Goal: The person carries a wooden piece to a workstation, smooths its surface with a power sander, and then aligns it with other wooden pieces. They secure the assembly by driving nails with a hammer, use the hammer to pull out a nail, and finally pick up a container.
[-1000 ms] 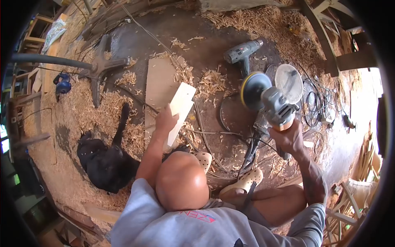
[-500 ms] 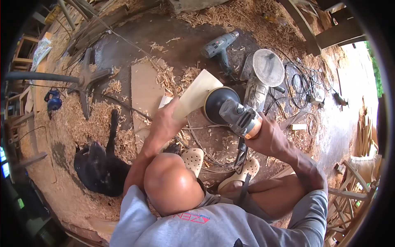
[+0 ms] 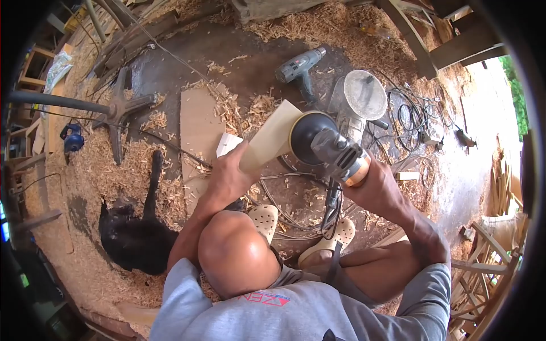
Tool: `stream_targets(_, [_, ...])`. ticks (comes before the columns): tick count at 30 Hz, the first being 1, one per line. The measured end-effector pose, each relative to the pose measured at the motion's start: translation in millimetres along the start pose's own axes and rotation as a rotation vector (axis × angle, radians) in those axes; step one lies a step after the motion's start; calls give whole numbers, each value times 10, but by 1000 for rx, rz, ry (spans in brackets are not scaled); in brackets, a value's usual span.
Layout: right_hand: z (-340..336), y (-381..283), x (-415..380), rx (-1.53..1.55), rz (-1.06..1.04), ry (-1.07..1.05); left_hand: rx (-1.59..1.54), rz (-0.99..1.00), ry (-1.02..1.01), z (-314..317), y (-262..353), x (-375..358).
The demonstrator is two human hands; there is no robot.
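Note:
A pale wooden board (image 3: 273,133) slants upward from my left hand (image 3: 228,175), whose fingers are wrapped round its lower end. My right hand (image 3: 375,184) grips the rear of a power sander (image 3: 340,156). The sander's round black pad (image 3: 310,138) is against or very close to the board's right edge; exact contact cannot be made out. Just beyond the sander stands a whitish tool with a round, dusty disc (image 3: 365,94).
A grey heat gun (image 3: 301,65) lies ahead. Coiled cables (image 3: 412,116) are on the right, a cardboard sheet (image 3: 199,119) is left of centre. A black dog (image 3: 133,241) lies in the shavings at left, near a metal stand base (image 3: 118,108).
The sander and my right hand have moved slightly right. The board has shifted a little with my left hand. The dog's head has moved.

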State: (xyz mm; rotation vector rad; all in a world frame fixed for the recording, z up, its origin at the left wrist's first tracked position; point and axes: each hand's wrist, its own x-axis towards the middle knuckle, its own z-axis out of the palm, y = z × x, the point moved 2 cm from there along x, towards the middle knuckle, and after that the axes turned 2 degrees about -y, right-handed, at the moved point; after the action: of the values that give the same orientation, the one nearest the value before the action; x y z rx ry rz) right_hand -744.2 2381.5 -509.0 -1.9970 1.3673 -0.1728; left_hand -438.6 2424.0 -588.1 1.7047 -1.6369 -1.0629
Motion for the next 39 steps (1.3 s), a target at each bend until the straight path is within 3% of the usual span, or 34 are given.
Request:
stream_targets(7, [-165, -49, -38, 75, 38, 64, 63, -21, 25, 49, 60, -50])
stream_targets(10, [-98, -59, -102, 45, 48, -20, 28, -23, -20, 41, 98, -21])
stream_targets(12, [-35, -142, -147, 15, -68, -29, 1, -3, -45, 42, 82, -16])
stream_targets(17, [-53, -218, -158, -59, -11, -86, 38, 77, -20, 7, 136, -55])
stream_targets(20, [-162, -155, -108, 10, 3, -16, -23, 91, 74, 35, 69, -79])
stream_targets(23, [-304, -122, -109, 62, 163, 82, 48, 86, 48, 24, 83, -108])
stream_targets(26, [-358, -141, -145, 28, 178, 78, 4, 57, 31, -8, 187, -102])
stream_targets(30, [-162, -160, -224, 84, 58, -28, 25, 71, 5, 2, 193, -101])
stream_targets(34, [-4, -302, -283, -114, -82, -85, 38, 52, -14, 28, 160, -106])
stream_targets(39, [-118, -254, -283, -60, 1, -42, 38, 57, -47, 7, 129, -142])
